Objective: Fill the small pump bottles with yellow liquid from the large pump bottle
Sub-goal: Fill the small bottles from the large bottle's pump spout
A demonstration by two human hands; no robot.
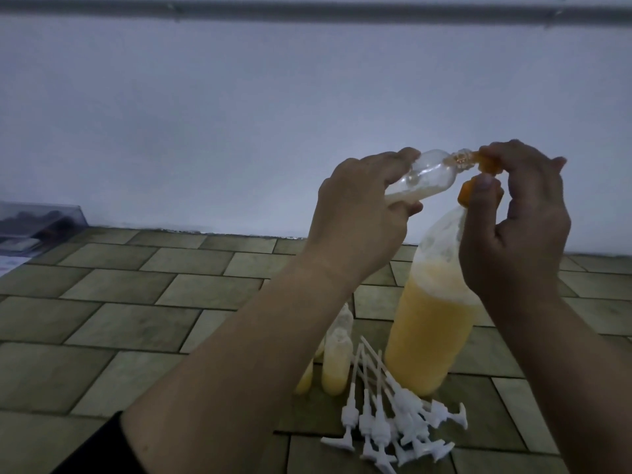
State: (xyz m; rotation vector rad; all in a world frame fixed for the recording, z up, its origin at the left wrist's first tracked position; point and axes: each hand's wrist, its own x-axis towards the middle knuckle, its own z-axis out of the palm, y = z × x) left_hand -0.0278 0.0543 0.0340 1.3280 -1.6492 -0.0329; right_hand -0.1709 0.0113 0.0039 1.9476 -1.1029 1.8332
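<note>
Small bottle (191,177) gripped tilted in left hand (359,206); orange nozzle (485,165) pinched by right hand (519,227); spillage likely if mouth misaligned

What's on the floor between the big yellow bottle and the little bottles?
In the head view, white pump tops lie heaped between the big bottle and the little bottles, slightly nearer the camera.

No text, label, brand or number can be read anywhere. The large pump bottle (431,323) and the small bottle (186,177) in the hands are bare of labels. A paper (8,263) at the far left edge of the tiled floor (136,302) carries marks too blurred to make out.
</note>
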